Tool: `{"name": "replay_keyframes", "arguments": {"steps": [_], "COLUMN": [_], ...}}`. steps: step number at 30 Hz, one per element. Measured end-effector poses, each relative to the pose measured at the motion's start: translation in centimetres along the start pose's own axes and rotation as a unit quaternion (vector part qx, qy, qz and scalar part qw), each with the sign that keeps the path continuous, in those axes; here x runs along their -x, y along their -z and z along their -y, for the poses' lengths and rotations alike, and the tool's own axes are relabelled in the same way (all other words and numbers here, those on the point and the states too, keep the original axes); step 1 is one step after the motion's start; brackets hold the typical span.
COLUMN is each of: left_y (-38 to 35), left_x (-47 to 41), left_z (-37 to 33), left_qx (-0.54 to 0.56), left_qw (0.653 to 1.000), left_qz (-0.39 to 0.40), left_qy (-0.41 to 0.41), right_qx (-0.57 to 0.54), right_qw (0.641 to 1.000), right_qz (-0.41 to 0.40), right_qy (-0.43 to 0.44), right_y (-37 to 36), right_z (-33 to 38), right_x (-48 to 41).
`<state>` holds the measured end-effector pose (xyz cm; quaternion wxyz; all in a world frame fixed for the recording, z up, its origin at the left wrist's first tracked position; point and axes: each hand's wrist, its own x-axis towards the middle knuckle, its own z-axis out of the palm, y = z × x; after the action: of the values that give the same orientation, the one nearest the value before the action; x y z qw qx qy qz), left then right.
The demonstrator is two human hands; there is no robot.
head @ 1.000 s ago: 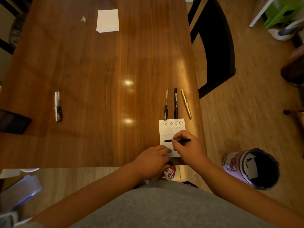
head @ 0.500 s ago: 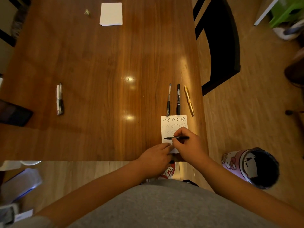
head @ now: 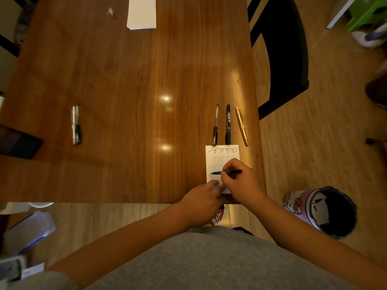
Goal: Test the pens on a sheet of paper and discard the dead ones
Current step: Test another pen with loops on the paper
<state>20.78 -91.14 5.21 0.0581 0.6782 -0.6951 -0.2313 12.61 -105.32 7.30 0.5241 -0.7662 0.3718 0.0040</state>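
Near the right-hand edge of the table [head: 136, 80], head view: the sheet of paper [head: 222, 152] is laid flat, with one dark row of loops at its far end and fainter rows nearer. A black pen [head: 230, 171] is pinched in the right hand [head: 243, 183] and held almost level, its tip pointing left over the middle of the sheet; tip contact cannot be confirmed. The near end of the sheet is pressed down by the fingers of the left hand [head: 200, 197], which grasps nothing. Just beyond the sheet, a gel pen [head: 215, 125], a black marker [head: 228, 124] and a yellow pen [head: 241, 126] are lined up side by side. A pair of pens [head: 75, 124] is noted well apart at the left. A patterned bin [head: 322, 210] is seen on the floor at the right.

Handling, as judged: the pens are taken to be light, stiff, smooth and liable to roll, and are best taken at the grip section near the tip. The paper is thin and prone to sliding, hence the hold-down.
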Motion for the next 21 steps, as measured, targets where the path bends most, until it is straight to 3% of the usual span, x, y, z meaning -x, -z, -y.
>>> {"name": "replay_keyframes", "arguments": {"steps": [11,21], "left_y": [0.0,-1.0], "left_x": [-0.6,-0.8], "left_z": [-0.1,-0.2], "left_qx": [0.028,-0.026], "left_qw": [1.000,1.000], "left_qz": [-0.006,-0.001], "left_qy": [0.006,-0.003], "right_qx": [-0.003,-0.010], "right_qw": [0.999,1.000], "right_qz": [-0.029,-0.014], "right_qy": [-0.017,-0.017], "right_y": [0.6,0.5], "right_z": [-1.1,-1.2], "right_x": [0.0,0.7]}}
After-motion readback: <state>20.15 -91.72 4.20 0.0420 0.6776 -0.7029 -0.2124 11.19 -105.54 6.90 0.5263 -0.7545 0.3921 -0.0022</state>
